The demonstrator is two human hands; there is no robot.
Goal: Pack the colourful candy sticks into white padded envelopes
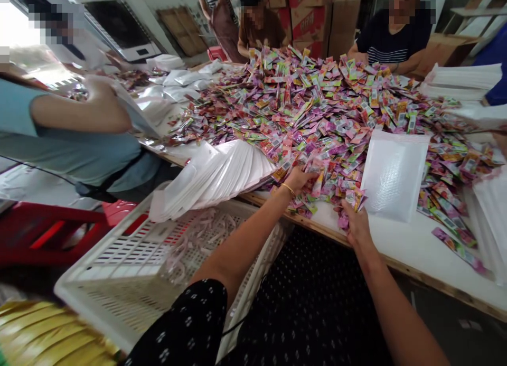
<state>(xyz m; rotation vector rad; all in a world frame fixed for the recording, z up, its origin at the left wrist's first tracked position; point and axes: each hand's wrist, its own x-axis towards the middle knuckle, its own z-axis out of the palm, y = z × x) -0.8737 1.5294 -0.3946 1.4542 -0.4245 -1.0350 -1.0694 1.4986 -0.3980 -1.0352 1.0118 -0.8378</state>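
Observation:
A large heap of small printed sachets (277, 99), pink, purple, green and orange, covers the table. At its near edge my left hand (300, 180), with a gold bracelet at the wrist, has its fingers closed on a few sachets (318, 184). My right hand (357, 224) is closed around a small bunch of sachets (352, 198) just above the table's front edge. Beyond and to the right of this hand, a white padded mailer (396, 176) lies flat, partly over the heap. A fanned stack of white mailers (225, 173) rests left of my left hand.
A white slatted plastic crate (114, 260) with paper strips inside stands below the table edge (443, 287) at left. Red stools (51, 234) and a yellow bundle (51, 334) lie further left. Co-workers sit around the table; one person's arm (79, 110) is at left. Filled mailers (186, 78) lie behind.

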